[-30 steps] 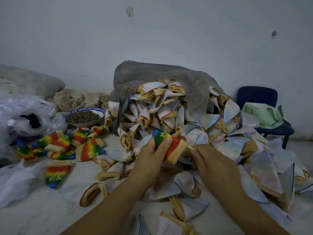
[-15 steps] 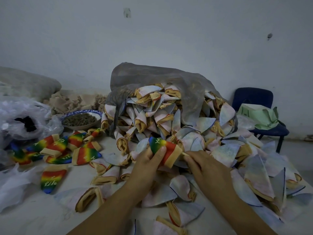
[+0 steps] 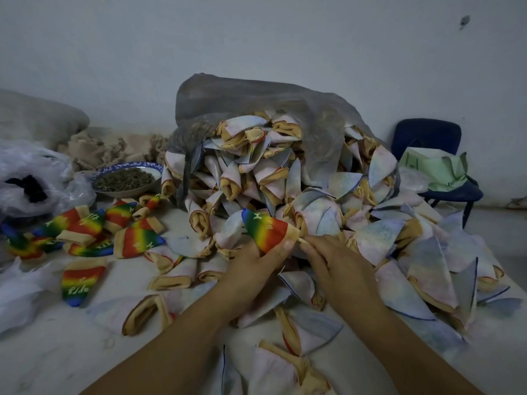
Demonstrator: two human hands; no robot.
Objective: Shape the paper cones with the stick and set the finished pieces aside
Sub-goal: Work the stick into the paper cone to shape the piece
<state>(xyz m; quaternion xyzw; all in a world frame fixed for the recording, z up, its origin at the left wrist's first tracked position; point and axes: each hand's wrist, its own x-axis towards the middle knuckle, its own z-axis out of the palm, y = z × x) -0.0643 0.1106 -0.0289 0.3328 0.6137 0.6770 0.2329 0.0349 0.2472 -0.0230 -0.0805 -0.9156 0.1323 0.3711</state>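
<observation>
The left grip (image 3: 251, 266) grasps the rainbow cone (image 3: 265, 228) between thumb and curled fingers, holding it above the bench (image 3: 57, 352) just in front of the heap of pale unshaped cones (image 3: 285, 172), blue tip pointing up and left. The right grip (image 3: 339, 269) is closed in a pinch on the thin pale stick (image 3: 301, 240), whose end meets the cone's tan open rim. The finished rainbow pieces (image 3: 94, 226) lie grouped on the bench well to the left, near a bowl (image 3: 125, 181).
</observation>
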